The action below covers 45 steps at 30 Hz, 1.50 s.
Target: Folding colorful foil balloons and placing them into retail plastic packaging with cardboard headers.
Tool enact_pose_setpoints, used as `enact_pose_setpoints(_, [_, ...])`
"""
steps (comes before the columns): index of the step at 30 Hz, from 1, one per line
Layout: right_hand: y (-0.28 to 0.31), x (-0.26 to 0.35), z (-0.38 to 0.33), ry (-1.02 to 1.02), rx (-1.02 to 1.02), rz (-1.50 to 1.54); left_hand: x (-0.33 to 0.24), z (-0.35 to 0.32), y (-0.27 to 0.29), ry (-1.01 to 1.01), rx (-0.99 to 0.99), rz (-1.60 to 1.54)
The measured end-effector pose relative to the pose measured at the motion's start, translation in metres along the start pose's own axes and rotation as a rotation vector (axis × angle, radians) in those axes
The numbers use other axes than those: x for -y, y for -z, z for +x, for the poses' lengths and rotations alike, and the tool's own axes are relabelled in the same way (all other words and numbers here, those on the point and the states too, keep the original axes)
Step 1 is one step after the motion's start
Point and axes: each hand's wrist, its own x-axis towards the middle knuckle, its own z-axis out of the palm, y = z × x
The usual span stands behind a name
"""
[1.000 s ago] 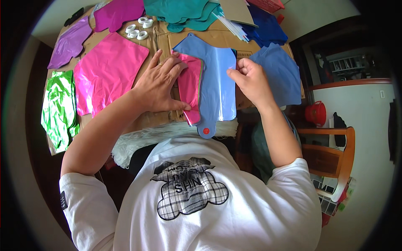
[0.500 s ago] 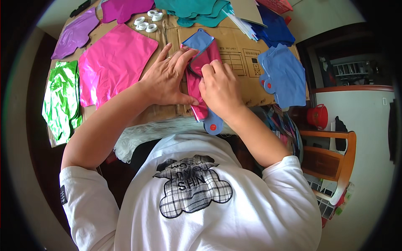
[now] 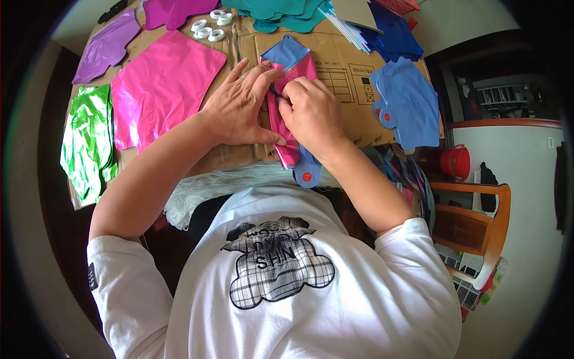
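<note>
A flat pink foil balloon (image 3: 301, 70), folded into a narrow strip, lies on cardboard in front of me, with a blue foil balloon (image 3: 289, 52) showing at its far end. At the near end, a blue tab with a red dot (image 3: 307, 176) sticks out past the cardboard edge. My left hand (image 3: 239, 107) is spread, fingers apart, pressing the strip's left side with fingertips and thumb. My right hand (image 3: 311, 113) is closed, its fingers pinching the pink foil near the middle of the strip. What lies under the right palm is hidden.
Left of the strip lies a large pink foil sheet (image 3: 164, 90), beside green (image 3: 88, 140) and purple (image 3: 107, 49) foil pieces. Farther back are white ribbon rolls (image 3: 208, 30), teal foil (image 3: 281, 15) and white sticks (image 3: 347, 27). Blue balloons (image 3: 409, 105) rest at the right edge.
My right hand has shifted slightly left and away from me, its fingertips closer to my left fingers. The raised pink fold near the blue end now lies flatter.
</note>
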Motion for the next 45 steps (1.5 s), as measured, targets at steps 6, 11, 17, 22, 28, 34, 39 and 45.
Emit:
enact_pose_setpoints(6, [0.003,-0.021,-0.009,0.102,0.016,0.195,-0.004,0.001,0.007,-0.001,0.033,-0.002])
enact_pose_setpoints(11, [0.002,-0.032,-0.025,0.040,0.003,0.356,-0.005,0.003,0.006,-0.008,0.041,0.008])
enact_pose_setpoints(17, [0.047,-0.021,-0.052,-0.169,-0.018,0.564,-0.002,0.000,0.004,-0.020,0.039,-0.008])
enact_pose_setpoints(22, [0.076,0.000,-0.100,-0.302,0.169,0.332,-0.004,0.004,0.003,-0.070,0.004,-0.039])
enact_pose_setpoints(28, [0.039,0.010,-0.119,-0.391,-0.015,0.217,-0.003,0.003,0.001,-0.063,0.011,0.032])
enact_pose_setpoints(34, [0.028,0.009,-0.125,-0.454,-0.286,0.316,-0.003,0.002,-0.004,-0.041,-0.022,0.010])
enact_pose_setpoints(39, [0.028,0.017,-0.128,-0.903,-0.373,0.767,-0.004,0.001,-0.002,-0.008,-0.024,-0.043])
enact_pose_setpoints(45, [0.029,0.019,-0.129,-1.041,-0.410,1.130,-0.005,0.001,-0.001,0.024,0.024,-0.059])
